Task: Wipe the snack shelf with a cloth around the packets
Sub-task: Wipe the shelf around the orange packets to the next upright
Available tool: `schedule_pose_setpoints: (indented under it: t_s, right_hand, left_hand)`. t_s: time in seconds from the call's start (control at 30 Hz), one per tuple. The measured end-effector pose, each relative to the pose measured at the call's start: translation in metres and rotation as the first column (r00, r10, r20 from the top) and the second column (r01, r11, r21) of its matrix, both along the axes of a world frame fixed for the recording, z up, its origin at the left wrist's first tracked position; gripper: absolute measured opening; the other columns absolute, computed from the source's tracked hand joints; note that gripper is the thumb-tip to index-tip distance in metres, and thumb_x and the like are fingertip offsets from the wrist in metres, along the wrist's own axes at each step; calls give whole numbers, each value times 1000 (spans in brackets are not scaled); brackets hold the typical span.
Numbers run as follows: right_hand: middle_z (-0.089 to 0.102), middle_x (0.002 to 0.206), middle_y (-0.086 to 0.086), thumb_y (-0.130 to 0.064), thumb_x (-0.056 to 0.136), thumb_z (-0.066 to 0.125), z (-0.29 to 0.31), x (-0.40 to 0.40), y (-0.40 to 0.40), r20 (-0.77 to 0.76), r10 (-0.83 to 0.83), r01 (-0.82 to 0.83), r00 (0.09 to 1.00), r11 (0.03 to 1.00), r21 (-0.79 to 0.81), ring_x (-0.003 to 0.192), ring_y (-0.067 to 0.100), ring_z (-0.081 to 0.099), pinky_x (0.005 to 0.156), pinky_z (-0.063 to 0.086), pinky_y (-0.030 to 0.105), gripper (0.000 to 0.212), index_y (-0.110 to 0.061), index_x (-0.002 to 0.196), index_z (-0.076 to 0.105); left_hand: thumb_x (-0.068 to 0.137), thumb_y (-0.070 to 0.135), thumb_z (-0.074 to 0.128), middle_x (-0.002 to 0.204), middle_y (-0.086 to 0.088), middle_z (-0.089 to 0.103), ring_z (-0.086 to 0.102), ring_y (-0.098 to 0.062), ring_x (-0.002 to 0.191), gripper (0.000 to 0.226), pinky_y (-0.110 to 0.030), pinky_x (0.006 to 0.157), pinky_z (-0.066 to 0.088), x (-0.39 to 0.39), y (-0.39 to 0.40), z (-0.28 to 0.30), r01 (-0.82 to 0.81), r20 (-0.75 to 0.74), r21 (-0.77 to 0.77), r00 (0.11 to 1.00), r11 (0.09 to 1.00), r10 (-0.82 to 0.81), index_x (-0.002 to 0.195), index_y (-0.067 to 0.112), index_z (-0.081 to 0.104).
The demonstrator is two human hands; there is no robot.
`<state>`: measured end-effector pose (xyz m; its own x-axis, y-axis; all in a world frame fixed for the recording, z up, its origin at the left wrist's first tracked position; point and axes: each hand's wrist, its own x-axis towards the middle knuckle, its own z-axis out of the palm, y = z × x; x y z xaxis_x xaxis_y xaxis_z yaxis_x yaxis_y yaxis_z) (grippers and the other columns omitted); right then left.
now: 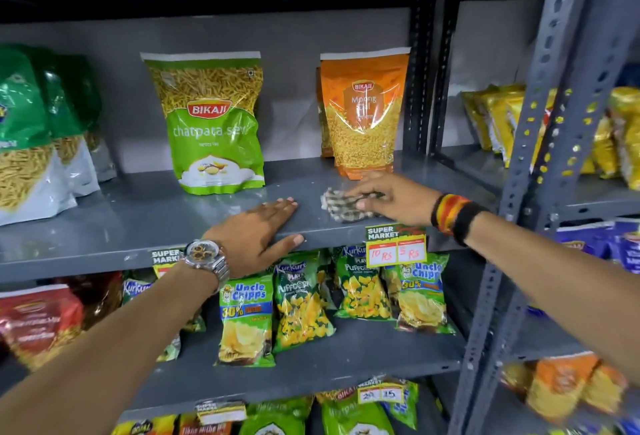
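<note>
The grey metal snack shelf [145,212] runs across the middle of the view. On it stand a green Bikaji sev packet [211,122] and an orange Bikaji moong dal packet [363,112]. My right hand [391,197] presses a checked cloth [341,206] flat on the shelf just in front of the orange packet. My left hand [258,233] lies palm down on the shelf's front edge, fingers on top and thumb over the lip, holding nothing. A watch is on my left wrist and a striped band on the right.
Green and white packets [38,136] crowd the shelf's left end. A price tag [396,244] hangs on the front lip under the cloth. Chips packets [246,316] fill the shelf below. A slotted upright [540,143] and yellow packets [498,119] stand to the right.
</note>
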<state>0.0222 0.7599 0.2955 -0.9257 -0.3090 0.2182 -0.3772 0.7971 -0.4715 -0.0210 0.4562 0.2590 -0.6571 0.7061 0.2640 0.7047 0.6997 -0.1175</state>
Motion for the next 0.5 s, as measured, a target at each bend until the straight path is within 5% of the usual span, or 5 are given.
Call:
schedule_pose_setpoints:
  t_s: [0.1, 0.2, 0.33, 0.5]
  right_hand:
    - [62, 113, -13, -34, 91, 60, 18, 34, 9, 96, 36, -38, 995, 999, 21, 102, 28, 62, 92, 52, 44, 27, -44, 115, 64]
    - [66, 118, -13, -31, 91, 62, 30, 15, 25, 39, -158, 162, 987, 978, -135, 109, 47, 59, 96, 49, 57, 25, -48, 109, 64]
    - [57, 133, 1, -24, 95, 57, 8, -10, 25, -9, -351, 348, 936, 932, -100, 122, 19, 53, 103, 39, 31, 31, -24, 125, 62]
    - [56, 112, -7, -33, 92, 58, 2, 50, 6, 5, -182, 182, 983, 983, 0, 103, 12, 56, 92, 44, 29, 30, -34, 122, 63]
  left_hand:
    - [90, 75, 11, 164, -1, 28, 30, -17, 149, 89, -33, 119, 23, -1, 0, 2, -1, -1, 3, 1000, 1000, 1, 159, 20, 21]
    - [93, 73, 14, 164, -1, 28, 32, -17, 148, 85, -31, 118, 24, 1, 1, 3, 5, -14, -3, 1000, 1000, -5, 159, 20, 21]
    - [90, 78, 7, 165, 1, 26, 29, -16, 149, 91, -35, 120, 24, 1, 0, 3, -3, -7, -8, 1000, 1000, 3, 159, 21, 19]
    - [90, 77, 7, 165, 1, 25, 28, -16, 149, 90, -34, 119, 24, 1, -3, 2, 18, -11, -14, 1000, 1000, -18, 159, 20, 20]
